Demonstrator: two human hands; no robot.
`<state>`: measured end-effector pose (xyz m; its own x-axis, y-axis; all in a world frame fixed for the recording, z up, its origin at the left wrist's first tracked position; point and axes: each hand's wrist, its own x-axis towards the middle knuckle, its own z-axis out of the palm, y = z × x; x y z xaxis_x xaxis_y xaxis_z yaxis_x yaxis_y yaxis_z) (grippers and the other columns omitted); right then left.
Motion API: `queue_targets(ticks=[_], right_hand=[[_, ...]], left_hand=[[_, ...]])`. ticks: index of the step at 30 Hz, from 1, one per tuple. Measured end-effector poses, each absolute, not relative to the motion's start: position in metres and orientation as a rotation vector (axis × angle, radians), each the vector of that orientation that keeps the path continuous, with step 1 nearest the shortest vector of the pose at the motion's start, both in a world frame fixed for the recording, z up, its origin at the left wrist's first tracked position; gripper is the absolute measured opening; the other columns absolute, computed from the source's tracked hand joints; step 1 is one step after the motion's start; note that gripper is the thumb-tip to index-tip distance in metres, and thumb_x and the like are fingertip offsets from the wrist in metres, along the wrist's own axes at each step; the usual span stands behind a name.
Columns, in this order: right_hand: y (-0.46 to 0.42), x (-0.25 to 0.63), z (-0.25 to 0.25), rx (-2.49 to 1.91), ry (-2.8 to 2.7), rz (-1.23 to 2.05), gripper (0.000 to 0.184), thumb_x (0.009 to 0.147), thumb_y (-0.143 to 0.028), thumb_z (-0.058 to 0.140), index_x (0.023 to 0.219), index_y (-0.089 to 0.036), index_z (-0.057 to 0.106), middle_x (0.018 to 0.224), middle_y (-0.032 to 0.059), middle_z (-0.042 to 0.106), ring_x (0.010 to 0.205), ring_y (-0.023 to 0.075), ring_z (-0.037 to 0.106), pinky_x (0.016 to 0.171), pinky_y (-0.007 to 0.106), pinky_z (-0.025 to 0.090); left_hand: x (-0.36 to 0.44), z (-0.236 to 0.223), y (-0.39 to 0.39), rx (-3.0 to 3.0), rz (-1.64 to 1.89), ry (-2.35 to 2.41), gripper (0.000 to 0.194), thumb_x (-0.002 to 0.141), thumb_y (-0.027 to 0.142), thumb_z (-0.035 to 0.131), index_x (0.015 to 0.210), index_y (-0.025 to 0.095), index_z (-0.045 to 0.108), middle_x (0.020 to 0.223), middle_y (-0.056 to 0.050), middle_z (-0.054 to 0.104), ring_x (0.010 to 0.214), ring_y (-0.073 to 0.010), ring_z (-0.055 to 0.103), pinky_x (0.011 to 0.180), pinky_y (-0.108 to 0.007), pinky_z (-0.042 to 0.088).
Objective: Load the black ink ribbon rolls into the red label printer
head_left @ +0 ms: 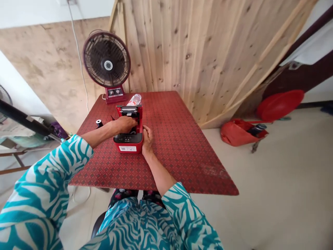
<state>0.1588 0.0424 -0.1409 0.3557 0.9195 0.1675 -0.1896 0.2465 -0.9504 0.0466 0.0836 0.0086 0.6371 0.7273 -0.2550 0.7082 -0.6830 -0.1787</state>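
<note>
A red and black receipt printer (128, 138) stands on the table with its lid (129, 110) raised. My left hand (125, 124) reaches over from the left into its open compartment. The fingers there are curled; their tips, and whatever they pinch, are hidden. Against the printer's right side rests my right hand (147, 139), fingers closed round the casing. A white label (127, 148) is on the near face. To the left of the printer is a small black cylinder with a white end (98, 123).
Behind the printer a clear plastic bottle (134, 100) lies on the red patterned table (179, 149). A maroon fan (107, 62) stands at the back left, before a wooden wall panel (182, 45). On the floor to the right are an orange-red bag (234, 133) and a red basin (281, 104).
</note>
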Motion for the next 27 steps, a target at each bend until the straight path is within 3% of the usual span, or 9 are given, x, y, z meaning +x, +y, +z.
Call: queue_targets(ticks=[7, 12, 16, 19, 23, 27], right_hand=[[0.04, 0.159, -0.13, -1.045, -0.888, 0.93, 0.034, 0.086, -0.043, 0.047, 0.107, -0.025, 0.068, 0.114, 0.0054, 0.067, 0.11, 0.0199, 0.059, 0.105, 0.039, 0.044], [0.042, 0.159, -0.13, -1.035, -0.875, 0.92, 0.033, 0.085, -0.042, 0.048, 0.105, -0.025, 0.068, 0.112, 0.0049, 0.068, 0.109, 0.0201, 0.059, 0.104, 0.04, 0.044], [0.042, 0.159, -0.129, -1.023, -0.877, 0.931, 0.035, 0.084, -0.042, 0.048, 0.105, -0.023, 0.068, 0.112, 0.0058, 0.067, 0.11, 0.0207, 0.059, 0.105, 0.04, 0.044], [0.042, 0.159, -0.129, -1.027, -0.876, 0.937, 0.033, 0.085, -0.041, 0.048, 0.105, -0.024, 0.068, 0.112, 0.0053, 0.067, 0.111, 0.0204, 0.059, 0.105, 0.04, 0.044], [0.043, 0.159, -0.131, -1.012, -0.867, 0.939, 0.032, 0.086, -0.041, 0.048, 0.105, -0.025, 0.069, 0.112, 0.0041, 0.068, 0.111, 0.0201, 0.059, 0.106, 0.04, 0.044], [0.044, 0.16, -0.133, -1.003, -0.858, 0.952, 0.03, 0.084, -0.04, 0.051, 0.103, -0.026, 0.069, 0.11, 0.0031, 0.068, 0.109, 0.0202, 0.06, 0.106, 0.041, 0.044]], left_hand=[[0.034, 0.013, 0.085, -2.688, 0.674, -1.113, 0.036, 0.081, 0.009, 0.059, 0.114, 0.018, 0.07, 0.12, -0.014, 0.068, 0.108, -0.0257, 0.067, 0.08, -0.029, 0.053], [0.027, 0.01, 0.094, -2.882, 0.597, -0.825, 0.036, 0.082, 0.009, 0.06, 0.117, 0.017, 0.066, 0.127, -0.011, 0.066, 0.122, -0.0219, 0.061, 0.097, -0.028, 0.048], [0.028, 0.01, 0.095, -2.858, 0.659, -0.779, 0.028, 0.085, 0.01, 0.057, 0.111, 0.017, 0.065, 0.113, -0.009, 0.072, 0.105, -0.0184, 0.068, 0.087, -0.025, 0.051], [0.034, 0.018, 0.087, -2.75, 0.583, -0.832, 0.02, 0.09, 0.012, 0.051, 0.104, 0.013, 0.066, 0.101, -0.012, 0.072, 0.094, -0.0207, 0.07, 0.081, -0.028, 0.052], [0.028, 0.047, 0.067, -2.803, 0.253, -0.967, 0.021, 0.089, 0.019, 0.053, 0.107, 0.016, 0.064, 0.101, -0.01, 0.071, 0.093, -0.0216, 0.07, 0.08, -0.03, 0.053], [-0.015, 0.072, 0.063, -2.82, -0.61, -1.231, 0.034, 0.084, 0.029, 0.061, 0.117, 0.021, 0.059, 0.108, -0.005, 0.071, 0.098, -0.0202, 0.068, 0.087, -0.031, 0.053]])
